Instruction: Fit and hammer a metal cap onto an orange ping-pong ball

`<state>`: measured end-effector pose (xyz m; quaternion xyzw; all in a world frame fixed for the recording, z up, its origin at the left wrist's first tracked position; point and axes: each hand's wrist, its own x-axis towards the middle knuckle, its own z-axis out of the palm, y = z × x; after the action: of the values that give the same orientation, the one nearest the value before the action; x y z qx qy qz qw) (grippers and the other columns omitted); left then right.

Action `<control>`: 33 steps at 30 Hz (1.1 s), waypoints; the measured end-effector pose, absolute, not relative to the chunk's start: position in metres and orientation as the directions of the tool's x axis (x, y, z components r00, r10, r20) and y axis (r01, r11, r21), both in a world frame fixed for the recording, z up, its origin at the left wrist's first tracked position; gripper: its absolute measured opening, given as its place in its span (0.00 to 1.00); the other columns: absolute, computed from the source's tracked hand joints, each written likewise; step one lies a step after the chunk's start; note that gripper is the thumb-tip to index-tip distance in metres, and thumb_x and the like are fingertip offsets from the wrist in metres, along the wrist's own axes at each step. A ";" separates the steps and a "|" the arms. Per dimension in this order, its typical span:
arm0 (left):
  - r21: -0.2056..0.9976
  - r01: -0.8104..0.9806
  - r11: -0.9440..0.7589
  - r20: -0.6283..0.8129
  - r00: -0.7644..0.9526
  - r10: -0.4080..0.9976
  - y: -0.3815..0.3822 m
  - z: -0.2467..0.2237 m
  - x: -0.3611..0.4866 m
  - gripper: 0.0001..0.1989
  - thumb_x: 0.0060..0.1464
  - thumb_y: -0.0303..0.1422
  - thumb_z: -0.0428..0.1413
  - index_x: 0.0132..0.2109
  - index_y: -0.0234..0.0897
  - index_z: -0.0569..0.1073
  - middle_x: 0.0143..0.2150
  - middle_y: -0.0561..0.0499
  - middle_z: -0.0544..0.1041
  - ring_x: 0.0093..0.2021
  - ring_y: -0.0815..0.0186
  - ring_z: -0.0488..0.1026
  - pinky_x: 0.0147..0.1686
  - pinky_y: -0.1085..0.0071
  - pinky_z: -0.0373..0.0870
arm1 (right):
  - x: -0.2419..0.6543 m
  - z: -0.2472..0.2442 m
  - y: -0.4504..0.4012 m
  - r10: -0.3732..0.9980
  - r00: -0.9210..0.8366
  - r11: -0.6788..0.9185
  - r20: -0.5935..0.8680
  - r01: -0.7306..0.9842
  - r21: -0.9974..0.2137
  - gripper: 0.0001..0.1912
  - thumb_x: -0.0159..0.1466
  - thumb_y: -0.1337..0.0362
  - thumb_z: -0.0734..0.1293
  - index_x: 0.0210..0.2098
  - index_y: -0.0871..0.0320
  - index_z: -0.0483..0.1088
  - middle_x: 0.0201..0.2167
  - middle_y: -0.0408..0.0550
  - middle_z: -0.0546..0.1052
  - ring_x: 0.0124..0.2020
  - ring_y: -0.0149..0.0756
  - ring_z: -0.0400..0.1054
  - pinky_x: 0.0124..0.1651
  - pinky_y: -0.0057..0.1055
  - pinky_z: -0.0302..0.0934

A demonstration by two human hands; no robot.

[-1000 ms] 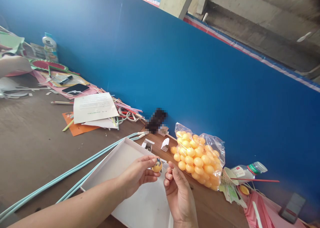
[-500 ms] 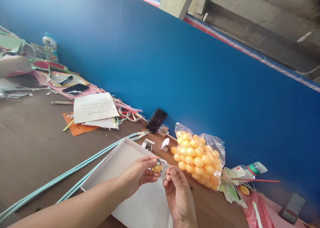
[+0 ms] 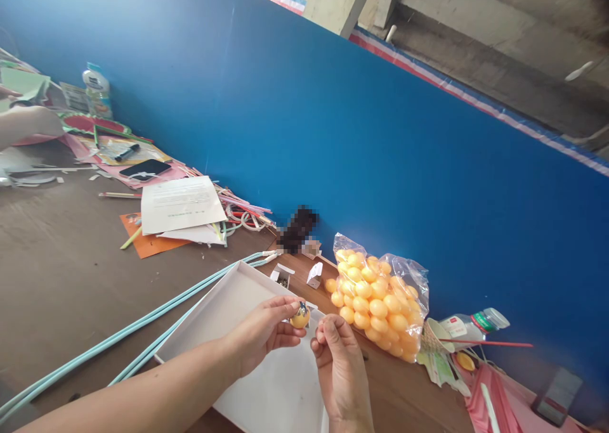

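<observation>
Between the thumb and fingers of my left hand [image 3: 269,331] is a small orange ball [image 3: 299,317] with a dark, shiny patch on its top. Just right of the ball, my right hand [image 3: 340,363] has thumb and index finger pinched together; whatever they hold is too small to make out. Both hands are above a shallow white tray [image 3: 280,388]. Behind the tray stand a small open white box [image 3: 282,276] with tiny pieces inside and another small white box [image 3: 314,274]. A clear plastic bag [image 3: 380,300] full of orange balls lies beyond my right hand.
Light blue tubes [image 3: 157,319] run along the tray's left side. Papers [image 3: 183,205], straws and a phone [image 3: 145,169] lie at the left. A plastic bottle [image 3: 476,325], a red stick and pink paper [image 3: 495,395] are at the right. Another person's arm [image 3: 28,125] reaches in at far left.
My hands and the ball have hardly moved. At the far left, the other person's hand has shifted slightly.
</observation>
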<state>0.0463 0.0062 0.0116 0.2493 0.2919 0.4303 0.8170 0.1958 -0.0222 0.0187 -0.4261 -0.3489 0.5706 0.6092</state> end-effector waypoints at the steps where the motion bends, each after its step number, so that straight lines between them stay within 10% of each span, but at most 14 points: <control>1: 0.657 -0.557 0.507 -0.263 0.461 0.848 0.006 0.011 0.046 0.17 0.49 0.39 0.59 0.44 0.35 0.70 0.38 0.47 0.76 0.32 0.68 0.75 0.35 0.72 0.70 | 0.197 0.017 -0.022 0.994 0.102 -0.001 -0.043 -0.381 -0.925 0.09 0.55 0.61 0.71 0.26 0.58 0.68 0.23 0.38 0.65 0.24 0.24 0.57 0.28 0.20 0.58; 33: 0.652 -0.603 0.459 -0.118 0.518 0.847 0.004 0.007 0.048 0.16 0.51 0.33 0.58 0.47 0.34 0.71 0.39 0.45 0.75 0.36 0.68 0.72 0.39 0.70 0.68 | 0.197 0.014 -0.023 0.993 0.083 -0.059 -0.079 -0.219 -0.974 0.11 0.55 0.57 0.71 0.31 0.59 0.71 0.22 0.41 0.69 0.18 0.20 0.52 0.19 0.20 0.46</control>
<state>0.0478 0.0042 0.0075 0.2784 0.2194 0.4392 0.8255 0.1971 -0.0225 0.0135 -0.4822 -0.4017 0.5450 0.5559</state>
